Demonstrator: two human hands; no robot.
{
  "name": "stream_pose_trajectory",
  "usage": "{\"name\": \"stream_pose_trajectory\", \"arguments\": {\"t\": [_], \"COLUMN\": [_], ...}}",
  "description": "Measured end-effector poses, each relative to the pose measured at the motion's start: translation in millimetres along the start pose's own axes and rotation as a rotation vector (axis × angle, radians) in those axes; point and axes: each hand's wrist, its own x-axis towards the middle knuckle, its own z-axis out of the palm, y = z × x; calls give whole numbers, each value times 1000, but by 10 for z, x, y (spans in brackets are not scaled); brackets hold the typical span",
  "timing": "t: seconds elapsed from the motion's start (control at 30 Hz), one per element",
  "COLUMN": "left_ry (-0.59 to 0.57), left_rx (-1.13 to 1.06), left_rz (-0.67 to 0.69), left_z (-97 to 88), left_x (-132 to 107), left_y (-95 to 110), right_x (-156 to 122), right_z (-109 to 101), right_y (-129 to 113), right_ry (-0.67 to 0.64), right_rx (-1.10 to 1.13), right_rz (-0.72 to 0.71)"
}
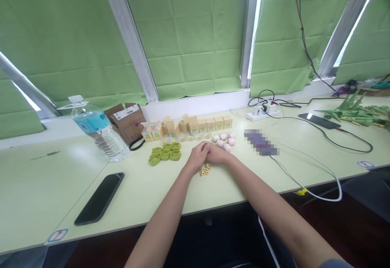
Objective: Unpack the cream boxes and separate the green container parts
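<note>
My left hand (197, 156) and my right hand (215, 153) rest on the table, clasped together with fingers closed. No object shows in them; their palms are hidden. Close in front of my wrists lies a little pile of tan rings (205, 170). Small green tray-like pieces (165, 155) sit in rows left of my hands. Several pale pink rounded pieces (226, 147) lie just beyond my right hand. Behind, small clear pieces with yellow centres (190, 137) form a line. Further back stands a row of small cream boxes (211, 125), the left ones with raised flaps.
At left are a black phone (100, 199), a large water bottle (105, 134) and a brown carton (128, 122). To the right lie a blurred-out device (261, 142) on a white cable, a power strip (262, 114), another phone (319, 121) and green pointed pieces (355, 111).
</note>
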Motion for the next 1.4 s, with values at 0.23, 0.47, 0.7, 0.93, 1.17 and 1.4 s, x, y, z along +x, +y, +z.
{"name": "stream_pose_trajectory", "arguments": {"t": [0.23, 0.47, 0.7, 0.93, 1.17, 1.4], "left_ry": [114, 7, -127, -248, -200, -88], "left_rx": [232, 589, 700, 825, 897, 953], "left_rz": [-70, -71, -137, -190, -216, -197], "left_z": [-82, -173, -193, -138, -41, -6], "left_x": [677, 1373, 1726, 1851, 1726, 1584], "left_y": [67, -44, -94, -132, -108, 51], "right_x": [-47, -38, 4, 1, -1, 4], "right_z": [-82, -102, -93, -109, -104, -103], "right_y": [-54, -64, -18, -45, -59, -47], "right_ry": [-119, -135, -137, -137, -127, -120], "right_rx": [88, 106, 96, 74, 48, 39], "right_rz": [90, 103, 120, 101, 70, 76]}}
